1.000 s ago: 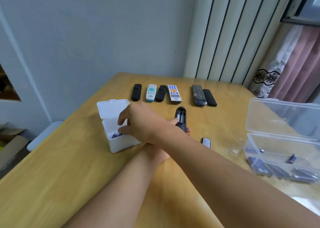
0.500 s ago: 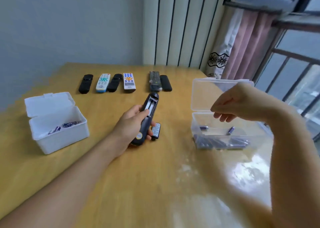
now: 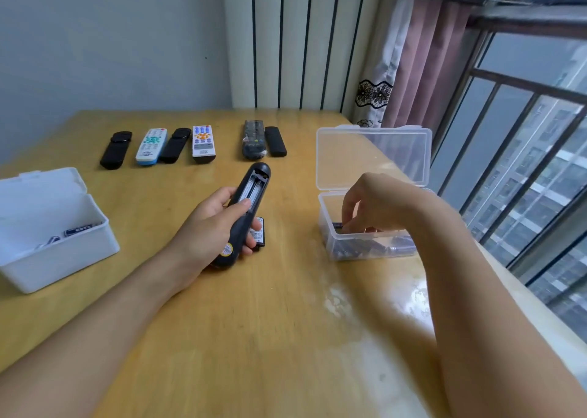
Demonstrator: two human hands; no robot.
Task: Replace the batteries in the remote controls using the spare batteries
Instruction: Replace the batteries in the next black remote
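The left hand (image 3: 211,227) grips a black remote control (image 3: 246,214) held face down above the wooden table (image 3: 254,338), fingers curled round its body and thumb lying along one edge. The battery compartment (image 3: 254,187) of this remote is uncovered and faces upward; whether it holds cells cannot be told. The detached battery cover (image 3: 259,235) lies on the table just beneath the left fingertips.

The right hand (image 3: 378,203) reaches down into a clear plastic box (image 3: 365,246), whose hinged lid (image 3: 373,154) stands upright behind it. The fingers (image 3: 346,217) are bent downward with their tips at a dark battery (image 3: 337,226) inside the box; a firm pinch cannot be confirmed. Further spare batteries (image 3: 374,248) lie along the box floor.

At the left edge of the table sits a white box (image 3: 66,255) with its lid (image 3: 41,184) tipped back, containing a few used batteries (image 3: 77,229). Along the far side of the table lie six more remotes in a row: a black one (image 3: 116,149), a white and blue one (image 3: 151,146), a black one (image 3: 175,145), a white one with orange keys (image 3: 203,143), a dark keypad remote (image 3: 254,138), and a plain black one (image 3: 275,141). A curtain (image 3: 422,65) and a barred window (image 3: 524,147) stand at right.
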